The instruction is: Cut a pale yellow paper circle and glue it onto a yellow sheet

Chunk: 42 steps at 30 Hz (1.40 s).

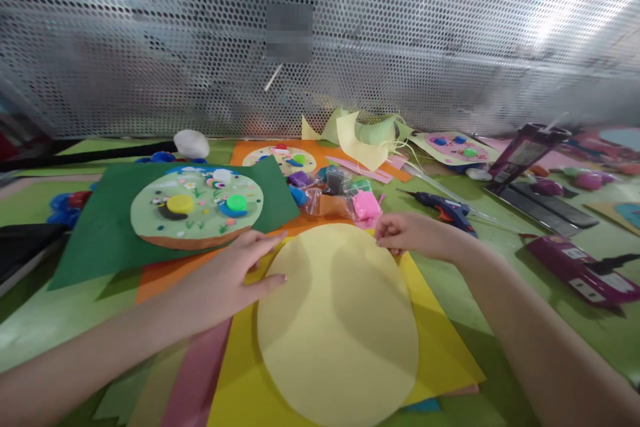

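A large pale yellow paper oval lies on a bright yellow sheet in front of me. My left hand is at the oval's upper left edge, thumb and fingers apart, with the thumb tip over the paper. At the upper right edge, my right hand has its fingers curled and pinched on the oval's rim. Just beyond the oval sit several small bags of coloured clay, among them a pink pack. To the left, a decorated pale green oval with clay snails and flowers rests on a dark green sheet.
On the right are a blue glue gun, a purple power strip and a dark holder. Curled paper scraps lie against the perforated metal panel. A second decorated oval lies behind the glue gun.
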Each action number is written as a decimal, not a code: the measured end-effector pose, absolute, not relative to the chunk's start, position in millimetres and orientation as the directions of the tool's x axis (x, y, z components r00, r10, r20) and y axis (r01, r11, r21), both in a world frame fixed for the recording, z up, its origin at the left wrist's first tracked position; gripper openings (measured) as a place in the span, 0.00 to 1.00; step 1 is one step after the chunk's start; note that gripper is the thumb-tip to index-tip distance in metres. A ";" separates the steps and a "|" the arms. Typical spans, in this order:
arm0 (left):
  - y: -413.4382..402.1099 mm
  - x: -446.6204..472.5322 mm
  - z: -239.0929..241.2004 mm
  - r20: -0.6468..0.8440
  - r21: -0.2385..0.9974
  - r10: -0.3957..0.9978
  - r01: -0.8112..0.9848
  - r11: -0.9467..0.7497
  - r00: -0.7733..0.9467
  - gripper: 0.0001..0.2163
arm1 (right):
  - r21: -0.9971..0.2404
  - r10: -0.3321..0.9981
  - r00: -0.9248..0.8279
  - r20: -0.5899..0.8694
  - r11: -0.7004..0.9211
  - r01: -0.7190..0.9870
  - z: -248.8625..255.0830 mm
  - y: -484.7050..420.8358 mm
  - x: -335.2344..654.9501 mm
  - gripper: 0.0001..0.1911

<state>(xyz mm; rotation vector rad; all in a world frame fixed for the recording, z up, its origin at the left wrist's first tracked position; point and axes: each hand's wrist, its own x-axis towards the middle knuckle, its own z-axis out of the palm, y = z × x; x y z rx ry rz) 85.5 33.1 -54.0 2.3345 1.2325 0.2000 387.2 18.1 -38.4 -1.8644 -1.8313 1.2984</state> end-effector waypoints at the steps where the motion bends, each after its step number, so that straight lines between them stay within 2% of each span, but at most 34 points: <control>1: 31.7 86.2 -53.0 -0.103 0.470 0.801 0.738 -0.483 0.590 0.27 | -0.689 0.891 -0.167 -0.422 -0.196 0.697 -38.6 18.3 387.0 0.04; 10: 24.8 91.2 -47.9 -0.174 0.353 0.775 0.774 -0.526 0.607 0.32 | -0.664 0.886 -0.163 -0.435 -0.193 0.722 -36.5 15.9 386.2 0.05; 21: 23.2 88.1 -49.7 -0.121 0.328 0.764 0.752 -0.572 0.634 0.33 | -0.620 0.877 -0.183 -0.444 -0.153 0.769 -38.7 15.2 388.9 0.04; 32: 22.8 87.4 -46.0 -0.193 0.328 0.743 0.756 -0.566 0.641 0.36 | -0.577 0.867 -0.188 -0.462 -0.134 0.805 -34.3 13.4 390.0 0.05; 35: 23.9 86.8 -47.8 -0.174 0.326 0.740 0.747 -0.580 0.650 0.37 | -0.537 0.911 -0.132 -0.390 -0.109 0.836 -32.9 13.4 391.9 0.06; 39: 24.3 86.2 -48.9 -0.149 0.332 0.730 0.729 -0.599 0.667 0.36 | -0.398 0.987 -0.016 -0.159 -0.050 0.916 -25.5 7.5 385.5 0.03; 42: 23.3 86.4 -47.7 -0.156 0.352 0.718 0.717 -0.601 0.678 0.35 | -0.355 0.985 -0.126 -0.121 0.075 0.932 -23.0 -0.9 374.8 0.07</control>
